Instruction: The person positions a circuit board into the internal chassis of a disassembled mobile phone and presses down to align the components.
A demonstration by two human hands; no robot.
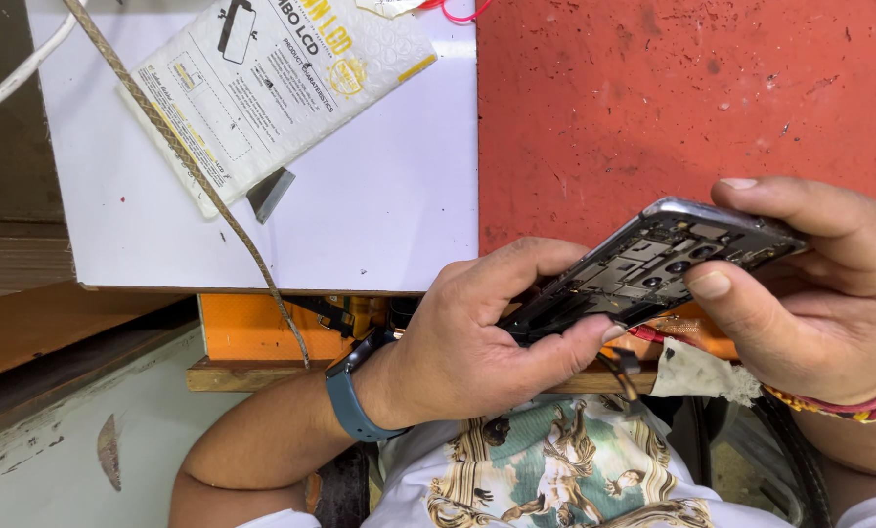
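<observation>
An opened phone body (653, 259) with its back off and dark inner parts showing is held tilted above the front edge of the bench. My left hand (477, 337) grips its lower end, thumb along the underside, a blue band on the wrist. My right hand (819, 284) holds the upper end, thumb pressed on the inner parts near the camera rings, fingers curled over the top edge. A red and yellow thread bracelet sits on that wrist.
A red mat (673, 98) covers the bench at right, a white sheet (360, 215) at left. On the sheet lie a white padded packet (272, 78) and a small grey wedge (270, 193). A braided cord (194, 166) crosses it. A white rag (697, 372) hangs at the bench edge.
</observation>
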